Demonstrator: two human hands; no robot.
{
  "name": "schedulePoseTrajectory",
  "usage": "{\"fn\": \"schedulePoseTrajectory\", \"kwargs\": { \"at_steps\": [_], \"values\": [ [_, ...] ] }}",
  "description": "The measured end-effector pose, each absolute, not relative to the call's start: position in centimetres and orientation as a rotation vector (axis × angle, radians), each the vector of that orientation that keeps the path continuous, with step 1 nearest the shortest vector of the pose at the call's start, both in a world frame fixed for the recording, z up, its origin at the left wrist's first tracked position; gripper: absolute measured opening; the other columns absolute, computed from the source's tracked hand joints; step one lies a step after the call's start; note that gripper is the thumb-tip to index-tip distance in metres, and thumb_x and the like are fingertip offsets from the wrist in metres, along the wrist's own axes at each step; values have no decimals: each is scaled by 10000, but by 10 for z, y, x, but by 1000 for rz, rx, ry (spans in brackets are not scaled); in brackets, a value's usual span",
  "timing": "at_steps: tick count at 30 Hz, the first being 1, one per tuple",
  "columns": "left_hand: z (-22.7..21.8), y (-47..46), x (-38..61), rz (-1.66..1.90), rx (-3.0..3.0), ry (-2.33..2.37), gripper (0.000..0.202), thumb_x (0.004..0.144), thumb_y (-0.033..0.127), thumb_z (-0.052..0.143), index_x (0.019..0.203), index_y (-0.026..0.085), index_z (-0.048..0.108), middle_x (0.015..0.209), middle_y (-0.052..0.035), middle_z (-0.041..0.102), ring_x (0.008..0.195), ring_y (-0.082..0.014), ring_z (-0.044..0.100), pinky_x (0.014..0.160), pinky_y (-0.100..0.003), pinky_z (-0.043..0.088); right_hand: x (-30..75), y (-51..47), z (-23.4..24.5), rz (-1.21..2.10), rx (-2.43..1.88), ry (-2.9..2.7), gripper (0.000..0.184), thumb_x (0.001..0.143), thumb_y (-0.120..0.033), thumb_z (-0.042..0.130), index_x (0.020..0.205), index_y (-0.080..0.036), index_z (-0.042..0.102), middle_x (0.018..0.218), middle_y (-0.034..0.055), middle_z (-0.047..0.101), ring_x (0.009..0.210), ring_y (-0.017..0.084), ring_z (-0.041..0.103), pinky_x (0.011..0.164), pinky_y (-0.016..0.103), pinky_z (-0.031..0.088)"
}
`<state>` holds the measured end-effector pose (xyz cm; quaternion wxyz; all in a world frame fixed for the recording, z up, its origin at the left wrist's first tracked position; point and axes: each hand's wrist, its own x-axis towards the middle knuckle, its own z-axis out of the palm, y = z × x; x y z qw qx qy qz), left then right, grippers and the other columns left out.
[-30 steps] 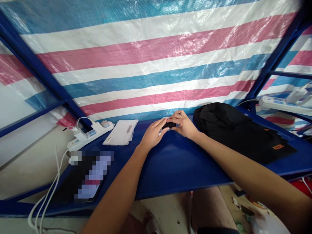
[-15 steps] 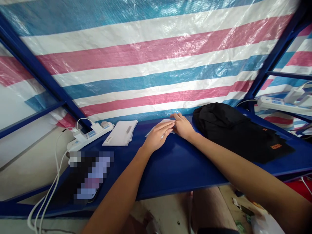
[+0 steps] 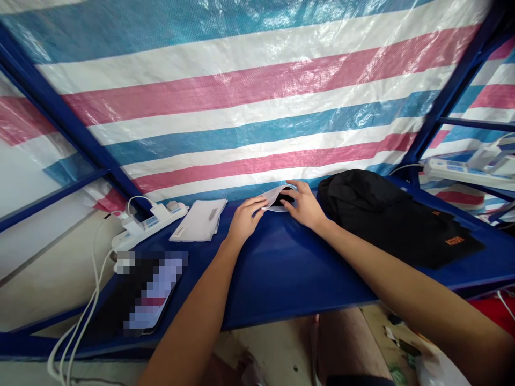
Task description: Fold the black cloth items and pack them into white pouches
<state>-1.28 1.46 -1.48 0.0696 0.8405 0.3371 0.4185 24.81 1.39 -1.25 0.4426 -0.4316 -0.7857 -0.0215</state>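
Note:
A small white envelope-like bag (image 3: pixel 275 194) with a black inside lies at the back middle of the blue tabletop, its mouth gaping towards me. My left hand (image 3: pixel 245 217) has its fingers closed on the bag's left edge, the thumb underneath. At the opening's right side, my right hand (image 3: pixel 304 205) grips the bag, with thumb and fingers spread around the mouth. The bag's far side is partly hidden by my fingers. Left of my hands rests a stack of similar flat white bags (image 3: pixel 199 220), one bearing a printed label.
On the left, a white power strip (image 3: pixel 151 226) holds several plugs and cables, with a pixelated phone-like device (image 3: pixel 156 295) in front. A black garment (image 3: pixel 374 214) covers the right of the blue table (image 3: pixel 298 279). Striped sheeting (image 3: pixel 261 118) hangs behind.
My hands were close together over the flattened white bag. They have moved apart, the left one leftwards, and the bag's mouth now stands open, showing its black inside.

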Motion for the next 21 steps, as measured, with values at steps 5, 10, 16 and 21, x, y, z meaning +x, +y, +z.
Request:
{"fn": "schedulePoseTrajectory", "kwargs": {
  "at_steps": [5,10,16,21],
  "values": [
    [-16,11,-4,1315,2527,1032,249,1037,156,656,1158,252,851,1267,-68,817,1190,-257,759,1106,-435,606,226,-6,0,-113,-743,-2121,242,1078,-357,668,1280,-283,779,1497,126,619,1493,372,484,1232,647,459],
    [-15,8,0,1322,2495,1055,225,1039,170,657,1079,252,863,1217,-64,832,1100,-249,796,1026,-396,632,219,-6,0,-127,-676,-2148,225,1108,-319,616,1259,-295,782,1320,99,723,1368,340,561,1169,611,498],
    [-5,6,-2,1373,2458,1015,224,1076,250,646,1127,267,863,1211,-49,843,1133,-242,796,1058,-385,617,243,10,6,-252,-787,-2187,237,1133,-276,550,1183,-238,779,1206,106,762,1299,334,570,1130,573,486],
    [5,8,-13,1603,2275,1167,200,1056,287,674,1041,252,871,1148,-51,853,1059,-235,802,980,-354,621,282,31,9,-333,-1107,-1998,228,1111,-310,581,1155,-232,791,1195,136,739,1219,362,564,1066,561,505]
  ]
}}
